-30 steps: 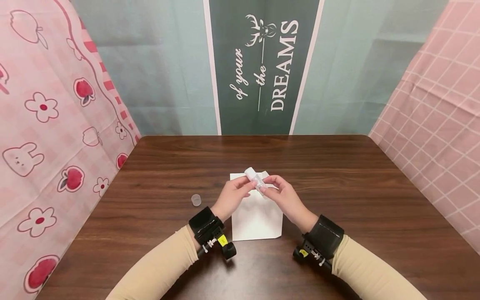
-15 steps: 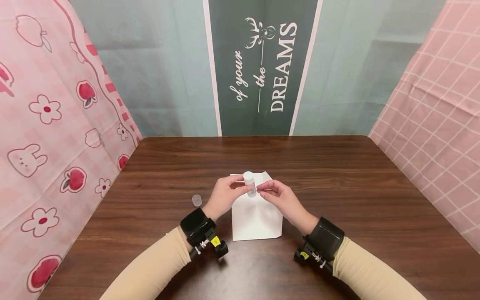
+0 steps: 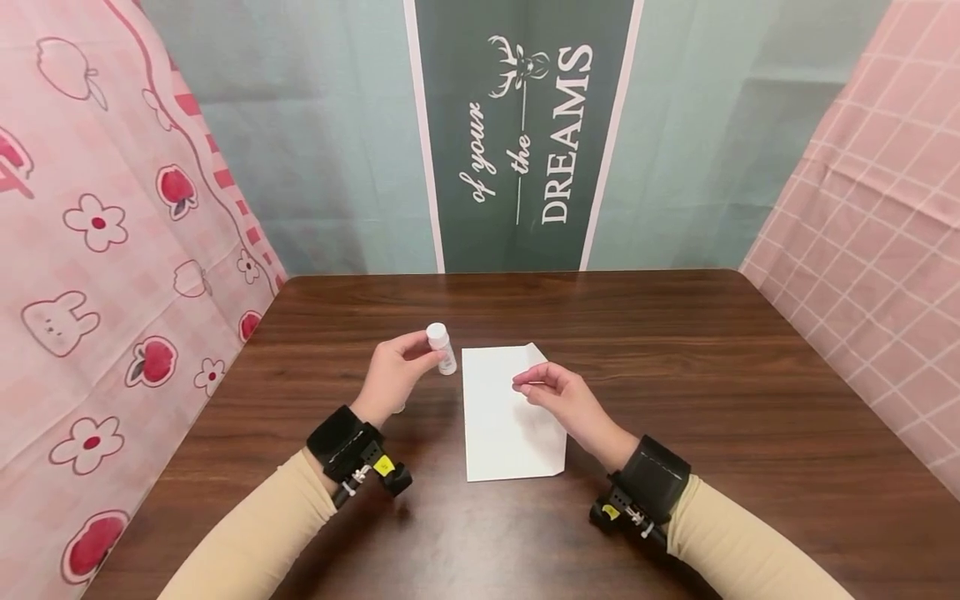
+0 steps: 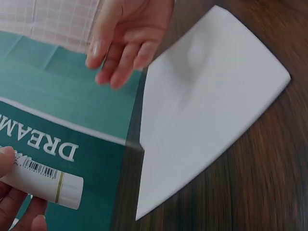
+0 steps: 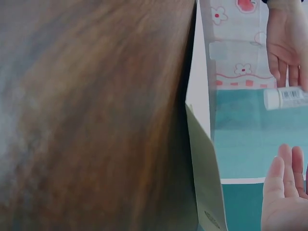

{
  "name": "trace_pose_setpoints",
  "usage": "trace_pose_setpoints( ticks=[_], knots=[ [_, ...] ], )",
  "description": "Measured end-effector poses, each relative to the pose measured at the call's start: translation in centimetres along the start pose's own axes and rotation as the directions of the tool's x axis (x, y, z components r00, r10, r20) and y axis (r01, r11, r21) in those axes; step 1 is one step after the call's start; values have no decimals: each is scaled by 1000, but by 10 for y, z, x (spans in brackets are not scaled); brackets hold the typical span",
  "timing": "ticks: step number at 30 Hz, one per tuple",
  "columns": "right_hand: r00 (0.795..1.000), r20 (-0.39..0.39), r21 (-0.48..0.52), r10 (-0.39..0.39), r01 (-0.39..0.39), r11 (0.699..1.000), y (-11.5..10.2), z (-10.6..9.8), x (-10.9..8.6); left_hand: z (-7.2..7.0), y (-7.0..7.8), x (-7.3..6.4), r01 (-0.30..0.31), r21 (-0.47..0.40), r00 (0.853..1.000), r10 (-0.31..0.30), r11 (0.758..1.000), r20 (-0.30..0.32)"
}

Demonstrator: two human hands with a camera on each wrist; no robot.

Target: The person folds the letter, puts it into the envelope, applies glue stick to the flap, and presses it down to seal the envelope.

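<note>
My left hand [image 3: 388, 377] holds a white glue stick [image 3: 442, 352] between thumb and fingers, left of a white piece of paper [image 3: 504, 425]. A barcode shows on the glue stick [image 4: 41, 180] in the left wrist view. Over the paper's right part is my right hand [image 3: 564, 402], with loosely bent fingers and nothing held. The left wrist view shows that right hand [image 4: 130, 43] with its fingers apart from the paper. In the right wrist view, a flap [image 5: 207, 168] stands up at the paper's edge. A small translucent cap [image 3: 400, 409] is mostly hidden behind my left hand.
The paper lies on a dark brown wooden table [image 3: 675, 358]. Behind the table hangs a green cloth [image 3: 337, 167] with white lettering. Pink patterned cloths hang at the left [image 3: 127, 275] and right [image 3: 862, 192] sides.
My right hand has let go of the glue stick and stays over the paper. My left hand has carried the glue stick leftward off the paper, tipping it more upright and covering most of the cap.
</note>
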State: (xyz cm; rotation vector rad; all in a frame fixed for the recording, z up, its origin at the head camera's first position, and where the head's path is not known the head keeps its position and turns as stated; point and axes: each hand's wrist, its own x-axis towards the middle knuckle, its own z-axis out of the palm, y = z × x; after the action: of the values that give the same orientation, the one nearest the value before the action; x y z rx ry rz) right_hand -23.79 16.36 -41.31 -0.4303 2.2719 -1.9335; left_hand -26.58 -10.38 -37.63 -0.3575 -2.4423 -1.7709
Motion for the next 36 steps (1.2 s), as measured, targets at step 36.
trace_pose_setpoints(
  ticks=[36],
  knots=[
    [1000, 5, 6, 21, -21, 1000, -4, 0, -5, -79, -45, -32, 138, 255, 988, -114, 957, -105]
  ],
)
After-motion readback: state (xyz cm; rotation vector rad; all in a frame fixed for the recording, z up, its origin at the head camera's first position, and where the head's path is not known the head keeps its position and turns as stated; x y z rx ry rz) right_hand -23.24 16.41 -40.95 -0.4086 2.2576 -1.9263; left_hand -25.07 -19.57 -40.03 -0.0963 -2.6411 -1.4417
